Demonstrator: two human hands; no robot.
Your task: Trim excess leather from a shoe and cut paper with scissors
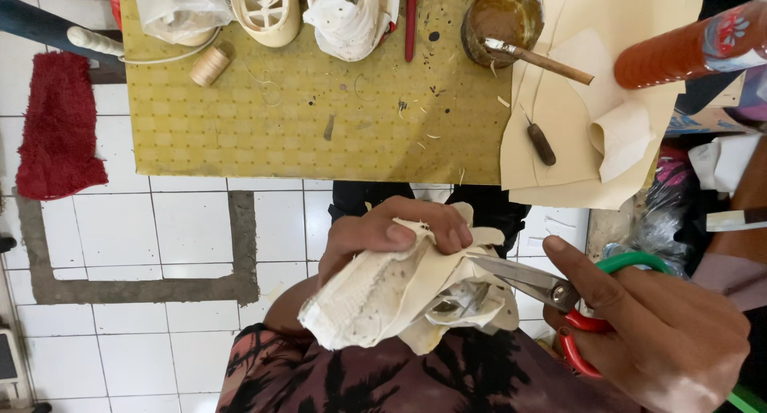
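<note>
Shoe upper [399, 289]: cream cloth, matt, coarse perforated weave, frayed edges. Scissors [551, 289]: bright polished metal blades, glossy red and green plastic handles. Bench [311, 125]: yellow-green sheet, matt, dotted texture, stained. Pattern sheets [575, 133]: smooth cream paper or thin leather, cannot tell which. Tin [502, 13]: dull rusted metal. Brush [539, 59]: wooden handle. Floor [192, 229]: glossy white tile. Mat [57, 129]: red shaggy cloth.

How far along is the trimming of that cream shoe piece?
Done: offcut bits lie scattered on the yellow table. In hand: the left hand grips the cream shoe upper while the right hand sets scissors to its edge. Left: loose cream flaps show at that edge.
</note>
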